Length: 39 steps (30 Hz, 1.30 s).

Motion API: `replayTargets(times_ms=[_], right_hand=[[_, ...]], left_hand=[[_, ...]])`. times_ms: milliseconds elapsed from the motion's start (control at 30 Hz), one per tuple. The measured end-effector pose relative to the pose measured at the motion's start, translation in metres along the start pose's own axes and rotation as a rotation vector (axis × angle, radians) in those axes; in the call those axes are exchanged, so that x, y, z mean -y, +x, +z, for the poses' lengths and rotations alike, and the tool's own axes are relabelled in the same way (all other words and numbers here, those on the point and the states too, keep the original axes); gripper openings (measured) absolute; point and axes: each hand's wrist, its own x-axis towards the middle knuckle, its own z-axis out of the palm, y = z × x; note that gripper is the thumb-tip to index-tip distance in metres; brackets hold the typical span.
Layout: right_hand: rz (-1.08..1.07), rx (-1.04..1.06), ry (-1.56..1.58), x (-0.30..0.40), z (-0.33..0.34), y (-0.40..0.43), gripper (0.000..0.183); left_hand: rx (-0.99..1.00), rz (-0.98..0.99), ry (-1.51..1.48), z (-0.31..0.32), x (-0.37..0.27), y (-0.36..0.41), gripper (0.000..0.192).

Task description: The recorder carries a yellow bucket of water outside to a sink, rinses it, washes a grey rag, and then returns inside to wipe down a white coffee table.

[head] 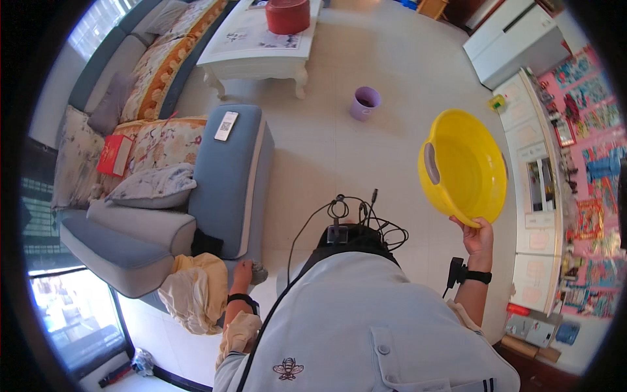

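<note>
My right hand [477, 241] grips the near rim of a yellow plastic basin [470, 161] with grey handle patches. The basin is tilted over the floor on my right, and its inside faces up and toward the right. By the corner of the blue sofa section, my left hand [242, 275] is closed around a small bunched grey cloth [258, 273], possibly a sock. Just left of that hand, a heap of cream and yellow fabric [198, 289] lies on the sofa. A black cloth [206, 244] rests beside the armrest.
A phone [227, 126] lies on the blue ottoman section [228, 186]. Ahead stand a purple bin [362, 110] and a white coffee table [254, 63] bearing a red round box [288, 17]. White cabinets [524, 196] line the right side. Loose cables [372, 220] hang at my waist.
</note>
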Motion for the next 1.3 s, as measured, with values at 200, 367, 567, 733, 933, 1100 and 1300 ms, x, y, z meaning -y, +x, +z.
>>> replayTargets(times_ms=[200,367,567,733,933,1100,1300], right_hand=[[-0.034,0.039,-0.064,0.023,0.084,0.132,0.04],[0.034,0.12,-0.107,0.042,0.16,0.243,0.039],[0.069,0.136,-0.212,0.063,0.252,0.379,0.04],[0.157,0.293,-0.26,0.064,0.368,0.442,0.046],[0.186,0.349,-0.304,0.054,0.48,0.541,0.043],[0.31,0.463,-0.366,0.045,0.554,0.607,0.04],[0.387,0.571,-0.431,0.014,0.647,0.682,0.04]], left_hand=[[-0.044,-0.128,-0.139,0.017,-0.013,0.055,0.035],[0.219,-0.053,0.336,0.035,-0.038,0.039,0.022],[-0.193,-0.239,-0.011,0.012,-0.127,0.085,0.023],[-0.08,-0.46,-0.165,-0.008,-0.195,0.162,0.025],[-0.156,-0.48,-0.198,-0.026,-0.185,0.262,0.035],[-0.244,-0.685,-0.493,-0.075,-0.203,0.354,0.041],[-0.434,-0.785,-0.616,-0.079,-0.225,0.375,0.04]])
